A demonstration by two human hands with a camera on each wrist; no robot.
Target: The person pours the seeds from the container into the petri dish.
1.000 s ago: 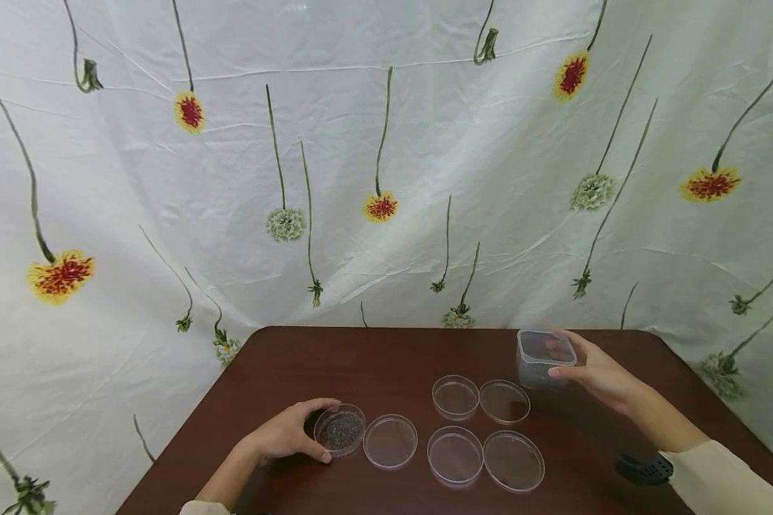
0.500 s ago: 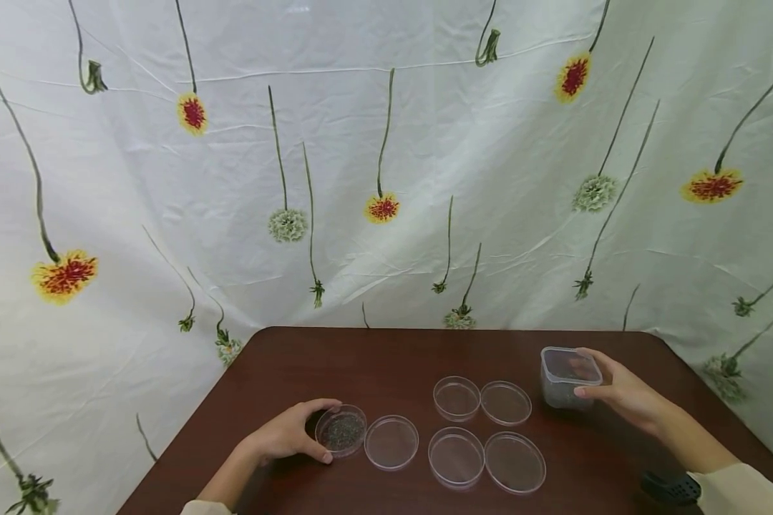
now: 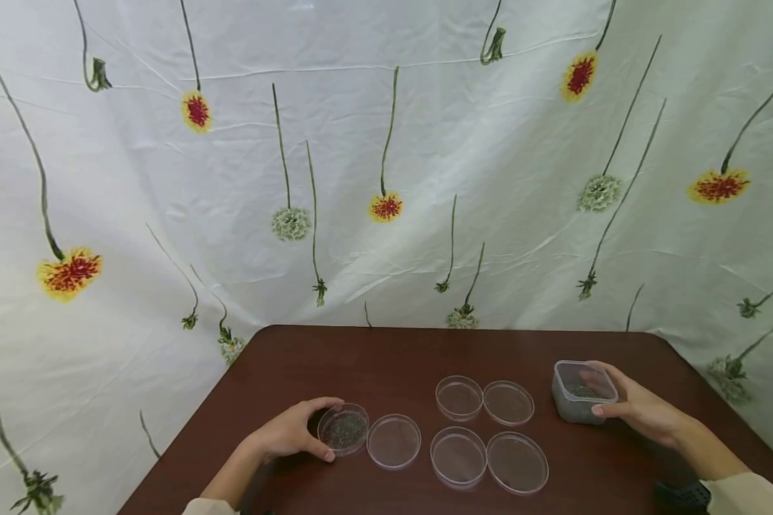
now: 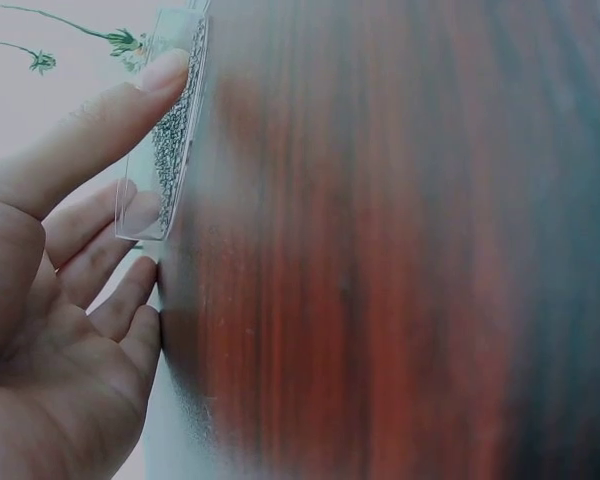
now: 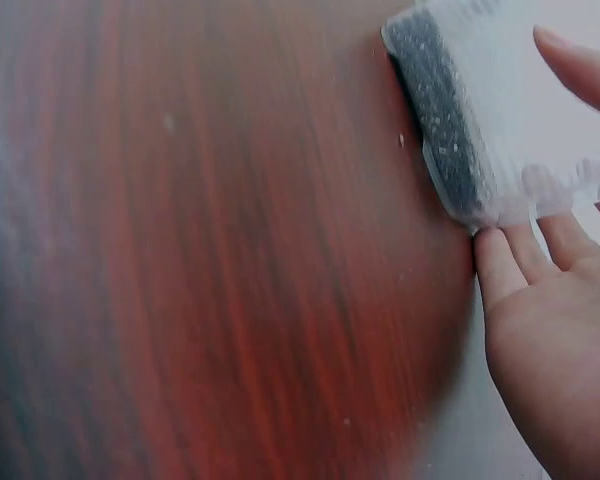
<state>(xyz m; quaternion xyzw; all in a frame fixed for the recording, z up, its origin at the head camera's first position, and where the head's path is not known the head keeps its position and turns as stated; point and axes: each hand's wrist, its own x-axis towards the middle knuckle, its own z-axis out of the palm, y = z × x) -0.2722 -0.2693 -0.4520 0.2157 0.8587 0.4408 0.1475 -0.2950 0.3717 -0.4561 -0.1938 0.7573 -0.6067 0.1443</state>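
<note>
My left hand [image 3: 296, 433] holds a clear petri dish [image 3: 344, 429] at the table's left, thumb on its near side and fingers on the far side. A layer of small dark grains [image 4: 168, 150] covers the dish's bottom; the left wrist view shows it edge-on, low over the wood. On the right, my right hand [image 3: 638, 408] grips a square clear plastic tub [image 3: 582, 406] by its right side, thumb in front and fingers behind. Dark grains [image 5: 442, 110] fill the tub's lower part, and its base is down at the tabletop in the right wrist view.
Beside the held dish lies a clear dish piece [image 3: 394, 442]. Two pairs of clear round dish pieces stand between the hands, a back pair [image 3: 459, 398] and a front pair [image 3: 459, 456]. A flower-printed cloth [image 3: 335, 143] hangs behind the brown table [image 3: 335, 357].
My right hand has carried the tub rightward, toward me and down to the tabletop. The left hand keeps its hold on the petri dish, which has hardly moved.
</note>
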